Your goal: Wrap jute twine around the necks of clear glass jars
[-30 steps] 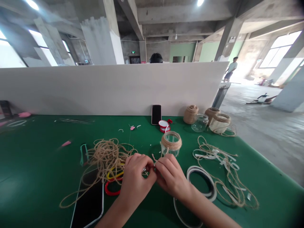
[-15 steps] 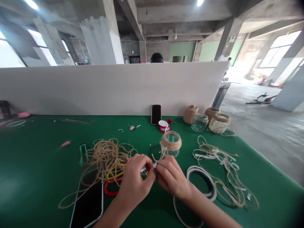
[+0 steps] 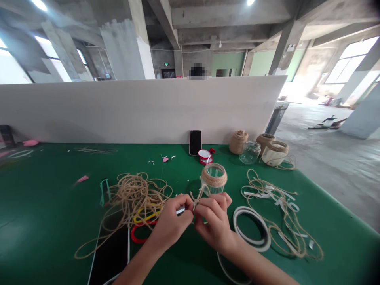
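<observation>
A long white board (image 3: 133, 111) stands behind a big green table (image 3: 59, 206). A small green sign (image 3: 166, 64) is far off at the back, but its writing is too tiny to read. A second ago a person stood past the board's right end, and now that person is gone from there. On the table, a messy heap of twine (image 3: 135, 194) lies partly over a black tablet (image 3: 111, 253). The left hand (image 3: 173, 217) and right hand (image 3: 215, 221) are close together, and each pinches a short bit of twine (image 3: 196, 201) by its fingertips. The bit sits just in front of the open glass jar (image 3: 214, 180), which has twine wound around its neck. More of its loop shows now than before, and the right hand's back fingers are lifted higher. You can see into the front jar and the clear jar (image 3: 249, 154) farther back; the inside of the brown wrapped jar (image 3: 238, 143) is hidden. A white tape roll (image 3: 236, 223) lies near the right hand. A red-and-white spool (image 3: 204, 154) is by the phone (image 3: 195, 142).
</observation>
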Action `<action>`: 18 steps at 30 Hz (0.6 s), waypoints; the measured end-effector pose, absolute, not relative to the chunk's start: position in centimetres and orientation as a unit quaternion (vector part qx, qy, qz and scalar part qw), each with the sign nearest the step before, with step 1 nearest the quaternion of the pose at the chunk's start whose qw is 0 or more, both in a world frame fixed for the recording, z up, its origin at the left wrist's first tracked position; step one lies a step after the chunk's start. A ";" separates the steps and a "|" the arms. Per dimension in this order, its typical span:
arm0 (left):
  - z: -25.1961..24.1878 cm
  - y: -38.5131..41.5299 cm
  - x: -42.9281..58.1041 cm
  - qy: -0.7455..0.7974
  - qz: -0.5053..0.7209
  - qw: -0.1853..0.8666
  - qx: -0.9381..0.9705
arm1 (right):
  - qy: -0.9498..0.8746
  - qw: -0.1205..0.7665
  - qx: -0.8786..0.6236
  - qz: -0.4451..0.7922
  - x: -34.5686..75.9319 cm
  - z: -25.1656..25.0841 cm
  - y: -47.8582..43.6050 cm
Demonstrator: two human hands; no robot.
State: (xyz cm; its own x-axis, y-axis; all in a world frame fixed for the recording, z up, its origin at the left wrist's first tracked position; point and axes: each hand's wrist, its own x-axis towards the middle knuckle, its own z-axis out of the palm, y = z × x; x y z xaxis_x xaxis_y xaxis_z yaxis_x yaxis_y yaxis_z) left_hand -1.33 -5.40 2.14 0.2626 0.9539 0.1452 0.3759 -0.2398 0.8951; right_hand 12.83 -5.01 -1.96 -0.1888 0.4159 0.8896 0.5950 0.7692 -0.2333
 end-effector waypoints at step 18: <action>3.2 -5.2 -1.0 0.550 0.237 0.184 0.779 | -0.885 0.317 -0.312 -0.141 14.4 -0.3 -4.2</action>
State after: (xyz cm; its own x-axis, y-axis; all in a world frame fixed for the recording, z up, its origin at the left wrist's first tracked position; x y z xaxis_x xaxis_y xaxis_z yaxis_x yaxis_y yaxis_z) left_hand -0.96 -5.23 3.15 0.2829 0.9443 0.1679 0.7697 -0.3279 0.5478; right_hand 14.40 -4.21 -0.29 -0.6045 0.4634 0.6480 0.6416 0.7653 0.0512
